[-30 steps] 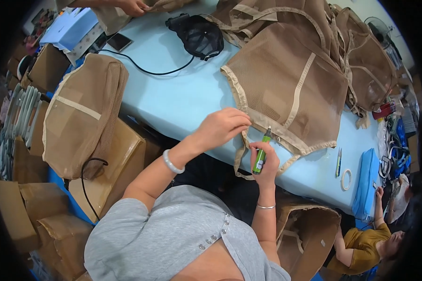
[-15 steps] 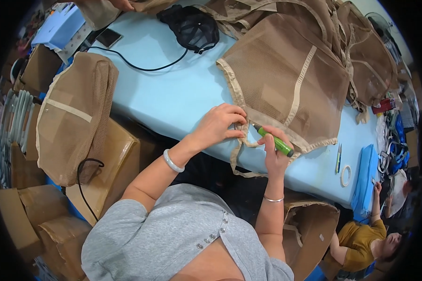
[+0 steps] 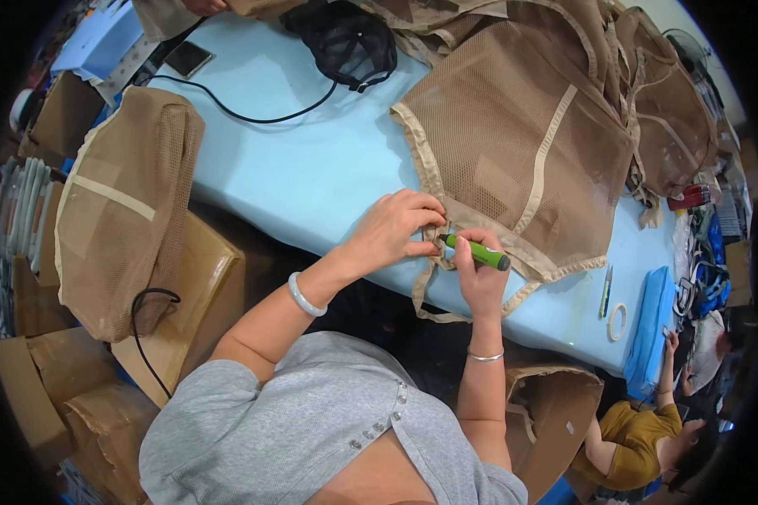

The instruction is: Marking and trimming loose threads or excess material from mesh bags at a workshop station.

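Note:
A brown mesh piece with beige binding point(image 3: 497, 126), like a bag or apron, lies spread on the light-blue table. At its near left corner, my left hand point(image 3: 389, 229) pinches the bound edge between thumb and fingers. A beige strap point(image 3: 419, 295) runs from that corner and hangs in a loop over the table's front edge. Gripped in my right hand point(image 3: 482, 290) is a green marker pen point(image 3: 487, 255), lying nearly level. Its dark tip points left and meets the binding right beside my left fingertips; whether it touches is too small to tell.
More brown mesh pieces point(image 3: 665, 109) are heaped at the far right, and another point(image 3: 126, 210) rests on a carton at left. A black cap point(image 3: 349, 46), phone point(image 3: 188, 58), tape roll point(image 3: 617, 322), pen-like tool point(image 3: 605, 292) and blue pouch point(image 3: 648, 332) lie about. A co-worker point(image 3: 640, 438) sits at right.
My right hand has shifted left, bringing the marker's tip in to the binding, and the marker lies flatter. My left hand keeps its pinch. The whole view has shifted slightly.

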A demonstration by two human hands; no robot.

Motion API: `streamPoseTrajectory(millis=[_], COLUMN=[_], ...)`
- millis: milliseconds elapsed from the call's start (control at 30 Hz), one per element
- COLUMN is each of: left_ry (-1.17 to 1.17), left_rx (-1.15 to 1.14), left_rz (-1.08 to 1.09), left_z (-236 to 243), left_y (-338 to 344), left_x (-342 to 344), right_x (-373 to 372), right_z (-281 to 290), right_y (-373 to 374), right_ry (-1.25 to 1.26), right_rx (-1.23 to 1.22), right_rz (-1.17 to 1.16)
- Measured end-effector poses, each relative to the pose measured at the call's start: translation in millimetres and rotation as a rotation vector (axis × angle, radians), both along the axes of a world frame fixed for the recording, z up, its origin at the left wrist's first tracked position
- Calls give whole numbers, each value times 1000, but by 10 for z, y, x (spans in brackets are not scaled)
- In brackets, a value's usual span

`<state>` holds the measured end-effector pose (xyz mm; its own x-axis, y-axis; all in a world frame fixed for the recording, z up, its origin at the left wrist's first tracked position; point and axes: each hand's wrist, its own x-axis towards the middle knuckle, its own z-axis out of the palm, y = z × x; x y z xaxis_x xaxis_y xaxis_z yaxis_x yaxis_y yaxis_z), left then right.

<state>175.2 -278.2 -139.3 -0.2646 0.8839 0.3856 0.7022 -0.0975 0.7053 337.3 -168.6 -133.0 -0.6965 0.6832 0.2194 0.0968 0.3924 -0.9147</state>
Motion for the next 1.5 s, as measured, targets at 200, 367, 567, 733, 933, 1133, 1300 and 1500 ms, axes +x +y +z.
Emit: streamPoseTrajectory(millis=[200, 367, 567, 733, 933, 1133, 1300, 1500], left_ry=[-12, -19, 11, 1, 5, 12, 0, 12], left_rx=[-17, -35, 9, 32, -1, 1, -7, 2], left_rz=[-5, -16, 5, 1, -7, -7, -3, -3], left_z=[18, 7, 16, 25, 23, 5, 39, 38], left_y=[-6, -10, -20, -13, -22, -24, -30, -24], left_x=[17, 7, 11, 25, 20, 7, 22, 23], right_x=[8, -14, -3, -4, 10, 19, 41, 40], right_z=[-25, 57, 29, 21, -23, -11, -49, -55], right_y=[-2, -33, -33, -19, -11, -25, 1, 16], right_ry=[55, 12, 12, 45, 57, 43, 40, 8], right_rx=[160, 114, 82, 149, 88, 1, 31, -3], right_rz=[-54, -92, -78, -62, -98, -72, -42, -11])
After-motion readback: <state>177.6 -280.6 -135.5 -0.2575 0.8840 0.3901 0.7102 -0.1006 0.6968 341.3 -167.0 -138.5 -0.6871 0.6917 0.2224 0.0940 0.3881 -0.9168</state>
